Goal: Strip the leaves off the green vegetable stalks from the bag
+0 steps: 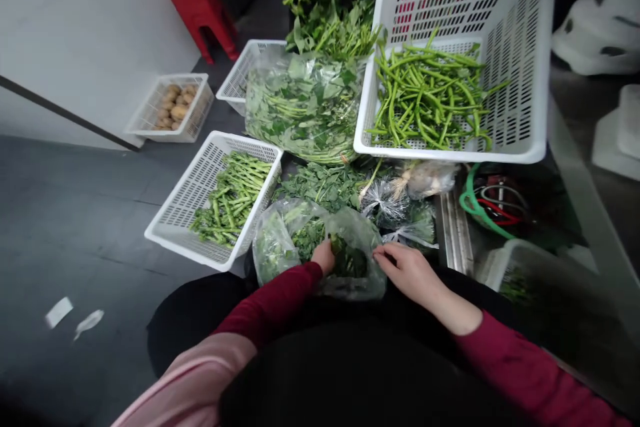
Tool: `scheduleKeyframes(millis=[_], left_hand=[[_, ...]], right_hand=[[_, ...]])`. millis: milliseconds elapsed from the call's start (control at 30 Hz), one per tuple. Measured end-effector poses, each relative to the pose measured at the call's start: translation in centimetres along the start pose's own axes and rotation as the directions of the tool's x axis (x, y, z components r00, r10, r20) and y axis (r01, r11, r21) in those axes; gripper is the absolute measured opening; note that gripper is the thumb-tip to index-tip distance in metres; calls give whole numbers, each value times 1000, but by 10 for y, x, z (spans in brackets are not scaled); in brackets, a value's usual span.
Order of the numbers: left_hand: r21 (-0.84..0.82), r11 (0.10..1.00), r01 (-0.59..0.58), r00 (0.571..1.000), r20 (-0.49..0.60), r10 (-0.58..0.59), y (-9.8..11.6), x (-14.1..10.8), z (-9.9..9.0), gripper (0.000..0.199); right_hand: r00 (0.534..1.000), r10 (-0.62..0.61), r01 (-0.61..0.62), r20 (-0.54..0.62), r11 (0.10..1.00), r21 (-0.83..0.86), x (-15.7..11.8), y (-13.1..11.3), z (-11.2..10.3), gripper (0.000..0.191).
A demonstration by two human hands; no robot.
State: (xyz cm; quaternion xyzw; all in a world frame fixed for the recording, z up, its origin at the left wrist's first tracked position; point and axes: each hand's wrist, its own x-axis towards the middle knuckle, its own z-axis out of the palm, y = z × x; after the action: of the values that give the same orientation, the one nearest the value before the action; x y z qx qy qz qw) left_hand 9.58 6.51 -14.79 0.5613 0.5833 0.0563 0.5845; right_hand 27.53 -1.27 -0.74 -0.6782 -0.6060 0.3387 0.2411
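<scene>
The bag [364, 285] is held open at its rim by the right hand [407, 270], fingers pinched — 1 left hand [324, 257] dipped inside, its grip unclear.

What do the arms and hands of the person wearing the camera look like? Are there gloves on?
No gloves: the left hand and right hand are both bare. The left sleeve is dark red and reaches about to the wrist, with pale pink fabric higher up. The right sleeve is dark red too, but leaves some forearm bare.
</scene>
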Motion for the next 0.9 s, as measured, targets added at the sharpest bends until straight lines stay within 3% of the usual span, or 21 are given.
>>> scheduleKeyframes(millis=[100, 167, 200, 267, 333, 367, 400, 500, 633, 700, 733, 767, 833, 867, 900], left_hand=[[73, 996, -48, 971, -232, 64, 2, -38, -31, 19], [93, 986, -137, 915, -369, 162, 12, -66, -52, 22], [111, 971, -212, 866, -439, 239, 19, -81, -61, 20], [174, 912, -371, 728, -556, 402, 33, -113, -73, 13], [279, 819, -502, 590, -581, 560, 43, -143, -75, 10], [330, 769, -548, 556, -544, 629, 46, -156, -73, 8], [371, 719, -587, 537, -486, 690, 46, -167, -69, 7], [434, 581, -689, 499, -299, 814, 39, -191, -51, 10], [453, 433, -779, 451, -76, 889, 29, -215, -38, 19], [392, 420, -819, 470, 36, 882, 26, -226, -42, 35], [322, 466, -824, 506, 46, 862, 26, -230, -47, 42], [220, 552, -804, 568, 11, 823, 26, -231, -52, 47], [-69, 744, -665, 747, -85, 659, 28, -226, -63, 48], [-228, 803, -551, 832, -77, 549, 30, -220, -66, 44], [-362, 828, -427, 891, -11, 455, 33, -214, -68, 41]], right_hand=[[996, 5, -10, 84, 998, 58, 1, -13, 11, 16], [964, 95, -150, 247, 965, 216, -2, -24, 24, 19], [922, 143, -262, 361, 915, 307, -4, -30, 32, 23], [771, 199, -526, 604, 735, 429, -9, -43, 49, 39], [626, 139, -715, 767, 495, 494, -15, -58, 66, 56], [594, 63, -759, 802, 372, 534, -17, -65, 74, 61], [594, -21, -774, 804, 256, 579, -19, -71, 81, 63], [710, -139, -698, 691, -7, 716, -22, -86, 99, 53], [853, 53, -508, 518, -142, 850, -22, -87, 105, 21], [915, 136, -363, 379, -126, 923, -23, -83, 100, 14], [937, 167, -297, 307, -86, 951, -24, -82, 96, 14], [952, 193, -235, 236, -28, 972, -24, -83, 93, 17], [970, 219, -136, 108, 116, 984, -26, -88, 87, 23], [975, 215, -96, 55, 185, 978, -27, -93, 86, 25], [980, 198, -66, 17, 242, 968, -27, -99, 86, 26]])
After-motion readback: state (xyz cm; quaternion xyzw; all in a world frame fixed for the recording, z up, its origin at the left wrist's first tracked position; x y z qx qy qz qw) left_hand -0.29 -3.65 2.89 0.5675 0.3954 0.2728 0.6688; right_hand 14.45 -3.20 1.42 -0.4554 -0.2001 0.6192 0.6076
